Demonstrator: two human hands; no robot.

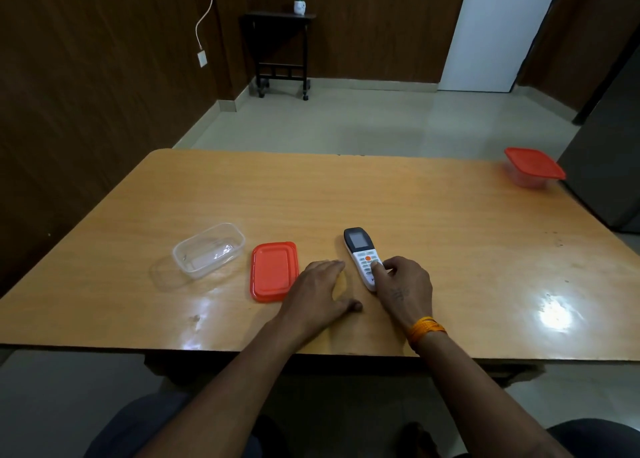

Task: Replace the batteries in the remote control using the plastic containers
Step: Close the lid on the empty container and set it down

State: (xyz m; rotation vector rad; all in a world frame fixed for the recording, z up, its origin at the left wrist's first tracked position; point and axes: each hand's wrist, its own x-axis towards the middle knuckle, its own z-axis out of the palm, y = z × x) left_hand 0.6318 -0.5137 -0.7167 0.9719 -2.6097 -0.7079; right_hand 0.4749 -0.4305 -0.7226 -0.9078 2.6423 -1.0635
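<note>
A white remote control (362,255) with a dark screen end lies face up on the wooden table (450,222). My right hand (401,284) rests on its near end, fingers curled round it, thumb on the buttons. My left hand (318,291) lies flat on the table just left of the remote, fingers straight, holding nothing. Left of that hand lies a red lid (273,270), and further left stands an open clear plastic container (207,249). A second clear container with a red lid on (533,166) sits at the far right corner. No batteries show.
The table's near edge runs just in front of my forearms. A dark cabinet (609,166) stands against the table's right side. A small black side table (280,48) with a white pot stands by the far wall.
</note>
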